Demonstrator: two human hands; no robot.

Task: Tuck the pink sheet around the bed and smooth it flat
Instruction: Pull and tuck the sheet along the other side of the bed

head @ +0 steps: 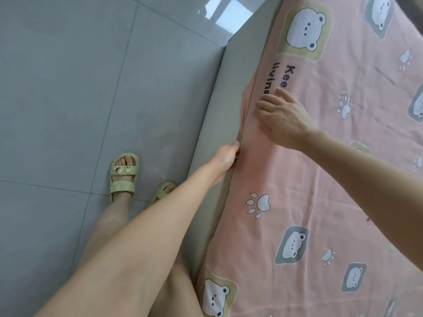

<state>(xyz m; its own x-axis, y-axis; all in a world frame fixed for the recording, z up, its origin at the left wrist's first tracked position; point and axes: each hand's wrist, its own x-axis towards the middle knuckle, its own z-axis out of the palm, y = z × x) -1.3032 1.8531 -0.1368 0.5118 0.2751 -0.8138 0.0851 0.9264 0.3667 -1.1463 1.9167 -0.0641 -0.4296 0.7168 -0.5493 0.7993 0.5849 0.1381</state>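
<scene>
A pink sheet (320,179) printed with white bears and paw marks covers the bed on the right. Its left edge runs down into the gap beside the grey bed frame (219,106). My left hand (227,156) is pushed into that gap at the sheet's edge; its fingers are hidden between the sheet and the frame. My right hand (281,113) lies on top of the sheet near the same edge, fingers spread and fairly straight, pressing the cloth. A fold of sheet bunches just left of its fingertips.
A grey tiled floor (68,88) fills the left side, with a bright window reflection at the top. My feet in pale green sandals (122,177) stand close to the bed frame. The sheet shows faint creases further right.
</scene>
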